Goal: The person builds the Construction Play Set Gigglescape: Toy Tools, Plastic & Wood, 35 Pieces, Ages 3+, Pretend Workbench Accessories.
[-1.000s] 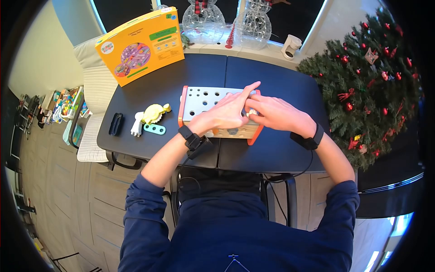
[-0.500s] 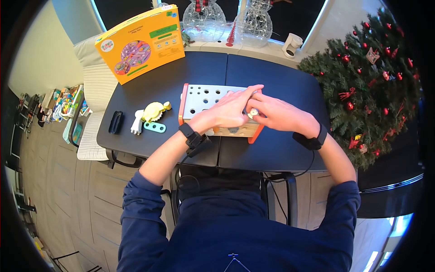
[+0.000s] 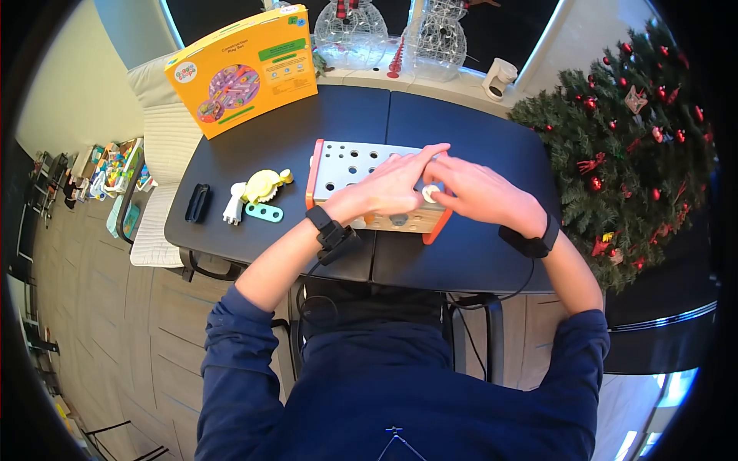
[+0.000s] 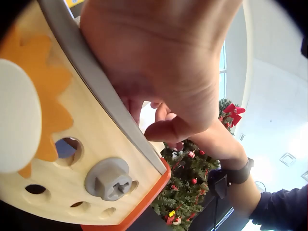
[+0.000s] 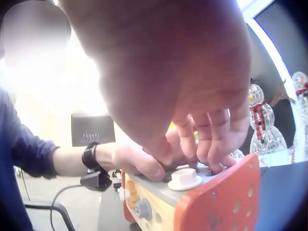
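Note:
A toy workbench has a grey top full of holes, a wooden front and red-orange end panels. A white toy bolt stands upright on its top near the right end. My left hand rests on the top, its index finger stretched out and its thumb beside the bolt. From the other side my right hand bends over the bolt, fingertips right at its head. Whether they pinch it I cannot tell. A grey bolt sits in the wooden front, near an orange sunburst shape.
Left of the bench lie a yellow toy piece, a white figure-like piece, a teal strip with holes and a black holder. A yellow box stands behind. A decorated tree rises at the right.
My right thumb and fingers have shifted slightly right, and more of the white bolt shows between them. My left hand stays on the bench top. The whole view has shifted a little.

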Action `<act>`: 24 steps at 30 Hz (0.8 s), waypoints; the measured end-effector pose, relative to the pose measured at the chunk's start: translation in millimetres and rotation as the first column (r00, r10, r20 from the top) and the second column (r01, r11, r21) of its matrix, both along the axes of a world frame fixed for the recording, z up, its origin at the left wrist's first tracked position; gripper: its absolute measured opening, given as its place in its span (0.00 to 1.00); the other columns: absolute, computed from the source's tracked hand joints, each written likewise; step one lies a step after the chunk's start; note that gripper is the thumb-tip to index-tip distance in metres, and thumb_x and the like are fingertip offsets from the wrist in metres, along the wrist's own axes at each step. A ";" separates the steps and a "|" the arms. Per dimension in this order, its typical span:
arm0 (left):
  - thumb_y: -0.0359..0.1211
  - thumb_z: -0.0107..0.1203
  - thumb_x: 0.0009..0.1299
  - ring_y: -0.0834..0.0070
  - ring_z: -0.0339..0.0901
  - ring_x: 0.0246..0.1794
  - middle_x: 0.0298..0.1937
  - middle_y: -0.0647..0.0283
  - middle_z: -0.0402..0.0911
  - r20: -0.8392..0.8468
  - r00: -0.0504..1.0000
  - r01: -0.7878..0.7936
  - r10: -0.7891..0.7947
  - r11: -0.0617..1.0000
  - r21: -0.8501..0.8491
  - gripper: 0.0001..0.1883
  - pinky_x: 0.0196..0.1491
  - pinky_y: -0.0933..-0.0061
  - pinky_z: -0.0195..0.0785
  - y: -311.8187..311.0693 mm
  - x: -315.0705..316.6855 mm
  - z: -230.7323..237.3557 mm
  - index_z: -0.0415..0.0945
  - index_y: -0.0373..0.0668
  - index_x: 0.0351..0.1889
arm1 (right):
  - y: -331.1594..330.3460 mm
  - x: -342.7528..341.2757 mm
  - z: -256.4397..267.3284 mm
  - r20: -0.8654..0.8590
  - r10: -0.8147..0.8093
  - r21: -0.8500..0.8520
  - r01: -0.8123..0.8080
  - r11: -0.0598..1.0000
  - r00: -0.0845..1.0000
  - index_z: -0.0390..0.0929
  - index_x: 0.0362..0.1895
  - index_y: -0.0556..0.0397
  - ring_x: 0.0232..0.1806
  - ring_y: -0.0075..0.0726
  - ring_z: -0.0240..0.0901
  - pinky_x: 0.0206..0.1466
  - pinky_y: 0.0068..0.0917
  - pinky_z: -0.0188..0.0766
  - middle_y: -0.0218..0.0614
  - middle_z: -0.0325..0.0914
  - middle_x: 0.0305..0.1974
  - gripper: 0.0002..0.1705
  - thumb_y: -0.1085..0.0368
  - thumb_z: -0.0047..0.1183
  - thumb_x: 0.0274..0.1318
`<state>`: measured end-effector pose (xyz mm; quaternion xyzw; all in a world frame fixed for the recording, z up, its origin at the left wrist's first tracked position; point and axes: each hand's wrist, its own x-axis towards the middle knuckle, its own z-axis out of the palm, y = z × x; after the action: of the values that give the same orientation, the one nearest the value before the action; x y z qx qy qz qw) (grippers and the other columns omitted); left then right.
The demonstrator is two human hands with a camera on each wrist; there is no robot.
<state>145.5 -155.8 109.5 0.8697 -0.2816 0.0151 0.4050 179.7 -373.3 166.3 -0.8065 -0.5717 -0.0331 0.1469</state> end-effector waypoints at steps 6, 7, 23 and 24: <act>0.22 0.53 0.55 0.36 0.76 0.67 0.67 0.38 0.79 -0.019 1.000 -0.011 0.011 1.000 -0.005 0.52 0.70 0.44 0.67 -0.6 -2.4 3.8 0.52 0.45 0.84 | 10.3 -5.8 10.1 -0.042 -0.175 -0.300 0.155 0.941 0.984 0.78 0.47 0.55 0.44 0.57 0.84 0.45 0.50 0.83 0.44 0.82 0.47 0.11 0.61 0.55 0.69; 0.21 0.53 0.55 0.36 0.76 0.67 0.67 0.38 0.79 0.010 1.000 -0.015 0.015 1.000 -0.019 0.52 0.70 0.44 0.67 -1.1 -1.5 -0.6 0.52 0.44 0.84 | 11.0 -4.3 1.7 0.065 -0.133 -0.210 0.144 0.967 0.989 0.79 0.45 0.55 0.44 0.55 0.85 0.44 0.49 0.83 0.43 0.82 0.46 0.10 0.62 0.55 0.68; 0.14 0.45 0.61 0.46 0.79 0.69 0.63 0.44 0.85 -0.139 0.987 -0.113 0.086 0.973 -0.203 0.45 0.74 0.52 0.67 -5.5 -0.7 -3.5 0.53 0.42 0.82 | 26.4 -1.6 -48.9 0.511 -0.191 -0.178 0.320 0.930 0.838 0.81 0.23 0.49 0.15 0.44 0.79 0.20 0.40 0.73 0.37 0.78 0.15 0.16 0.61 0.53 0.64; 0.14 0.45 0.61 0.47 0.80 0.68 0.62 0.45 0.85 -0.134 0.987 -0.116 0.090 0.972 -0.206 0.45 0.74 0.53 0.67 -5.9 0.0 -3.3 0.53 0.41 0.81 | 27.0 -3.0 -48.2 0.503 -0.205 -0.178 0.333 0.926 0.840 0.81 0.23 0.49 0.15 0.44 0.80 0.20 0.40 0.73 0.37 0.79 0.15 0.16 0.61 0.53 0.65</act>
<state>145.6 -161.7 106.2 0.8339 -0.2073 0.0124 0.5114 176.7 -346.3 118.0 -0.8583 -0.4695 -0.1754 -0.1102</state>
